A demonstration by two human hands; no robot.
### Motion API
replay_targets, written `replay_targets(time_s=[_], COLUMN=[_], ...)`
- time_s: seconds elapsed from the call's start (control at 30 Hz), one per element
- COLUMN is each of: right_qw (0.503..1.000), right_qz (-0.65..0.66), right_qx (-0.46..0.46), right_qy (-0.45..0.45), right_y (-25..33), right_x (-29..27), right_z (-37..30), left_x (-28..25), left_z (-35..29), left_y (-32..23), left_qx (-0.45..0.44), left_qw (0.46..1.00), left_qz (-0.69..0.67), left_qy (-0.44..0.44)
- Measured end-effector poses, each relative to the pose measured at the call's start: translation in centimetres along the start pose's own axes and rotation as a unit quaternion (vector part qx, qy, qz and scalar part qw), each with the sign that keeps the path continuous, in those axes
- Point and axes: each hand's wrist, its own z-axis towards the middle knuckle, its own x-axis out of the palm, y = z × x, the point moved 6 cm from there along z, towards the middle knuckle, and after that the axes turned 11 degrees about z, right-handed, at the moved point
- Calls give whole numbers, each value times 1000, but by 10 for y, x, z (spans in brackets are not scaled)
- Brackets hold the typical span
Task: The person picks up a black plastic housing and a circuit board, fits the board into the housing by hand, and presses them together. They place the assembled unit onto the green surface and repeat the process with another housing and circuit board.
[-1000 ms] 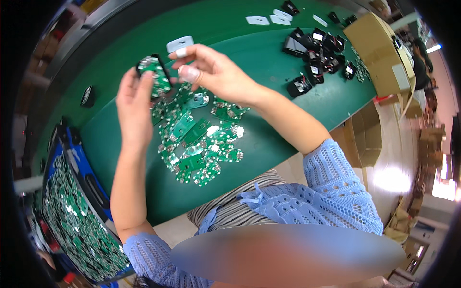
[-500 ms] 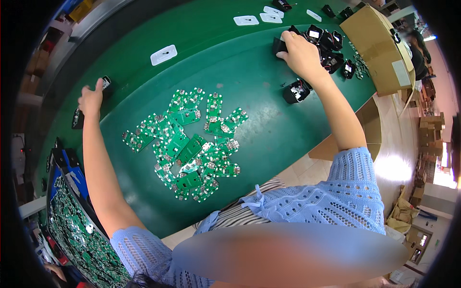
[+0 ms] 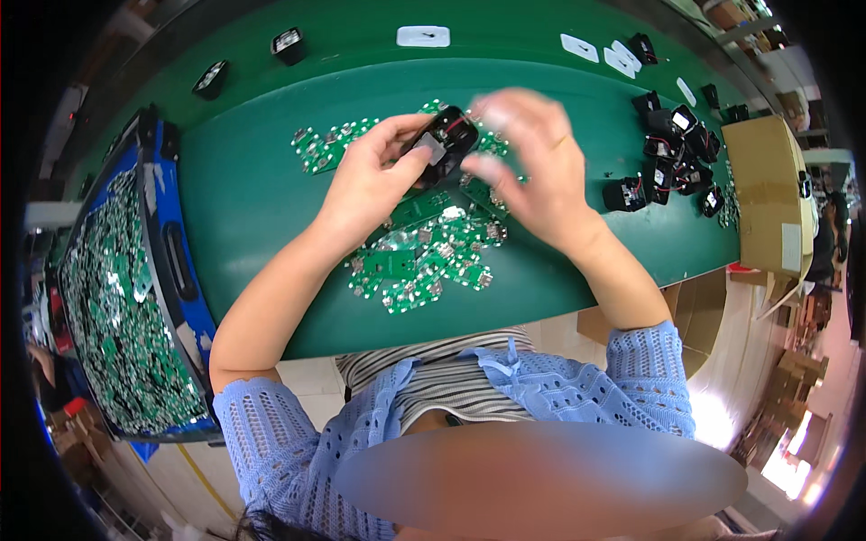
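Black, hollow, box-like plastic housing with a thin red wire inside [image 3: 462, 133]: held tilted in the left hand [image 3: 372, 176], thumb on near side, above loose green circuit boards with silvery connectors [image 3: 388, 264] on the smooth green tabletop [image 3: 262, 225]. Right hand [image 3: 546, 167] is just beside it, thumb and fingers parted; motion blur, so can't tell if it touches or pinches anything small. Housing should handle light, stiff, a bit slippery; wire likely fragile. Best hold: outer side walls, fingers clear of wire.

Fisheye view from head, down at table [image 3: 244, 212]
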Motion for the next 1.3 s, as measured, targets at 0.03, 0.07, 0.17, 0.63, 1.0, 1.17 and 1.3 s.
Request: replay_targets(time_s=[0.03, 0.07, 0.17, 0.63, 1.0, 1.17, 1.3], right_qw=[989, 971, 968, 944, 926, 828, 746], right_qz=[33, 98, 144, -37, -84, 204, 456], right_qx=[140, 218, 205, 206, 299, 520, 477], right_qy=[-21, -20, 35, 255, 217, 48, -92], right_y=[-10, -16, -21, -11, -27, -41, -13], right_x=[-3, 1, 20, -3, -20, -18, -8], right_z=[-1, 3, 7, -11, -72, -85, -51], left_x=[-4, -6, -9, -65, -43, -26, -27], left_z=[-7, -13, -24, -29, -31, -33, -32], left_y=[5, 4, -7, 13, 12, 7, 16], left_qx=[-44, -46, 12, -40, -45, -43, -24], left_qw=[998, 998, 998, 969, 979, 990, 991], left_qz=[35, 33, 55, -168, -166, -86, -88], left_qy=[4, -3, -16, -177, -109, -103, -100])
